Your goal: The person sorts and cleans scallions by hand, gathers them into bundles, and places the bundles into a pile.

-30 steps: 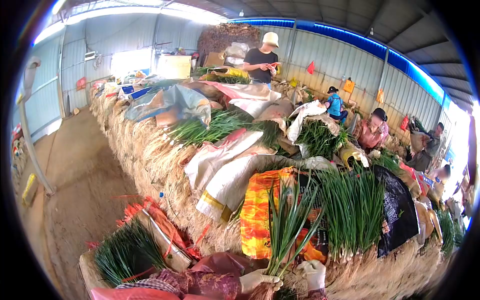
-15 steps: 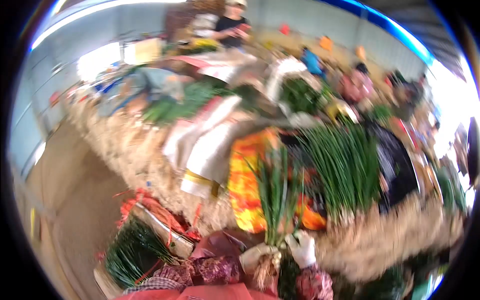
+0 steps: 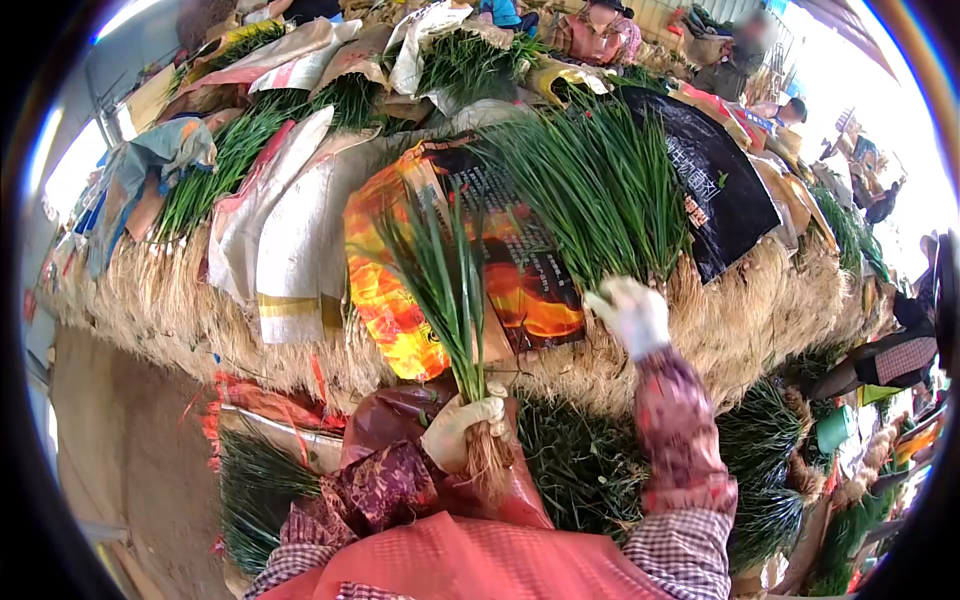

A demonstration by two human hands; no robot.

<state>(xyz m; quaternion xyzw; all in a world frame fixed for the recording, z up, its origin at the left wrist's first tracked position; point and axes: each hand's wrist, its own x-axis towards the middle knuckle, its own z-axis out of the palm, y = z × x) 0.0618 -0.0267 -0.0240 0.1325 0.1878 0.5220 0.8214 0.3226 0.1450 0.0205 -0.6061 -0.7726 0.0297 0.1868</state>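
While the left hand (image 3: 462, 432) in a pale glove is closed around the small green bunch (image 3: 445, 290) just above its stringy roots (image 3: 488, 465), the right hand (image 3: 635, 315) in a white glove reaches to the low end of the big green pile (image 3: 595, 190). I cannot tell if it grips any stems. The small green bunch stands up, leaning a bit, in front of a fiery orange bag (image 3: 395, 305). A black bag (image 3: 715, 185) is beside the big green pile. Farther out, white sacks (image 3: 300, 230) lie over the long root heap (image 3: 160, 290).
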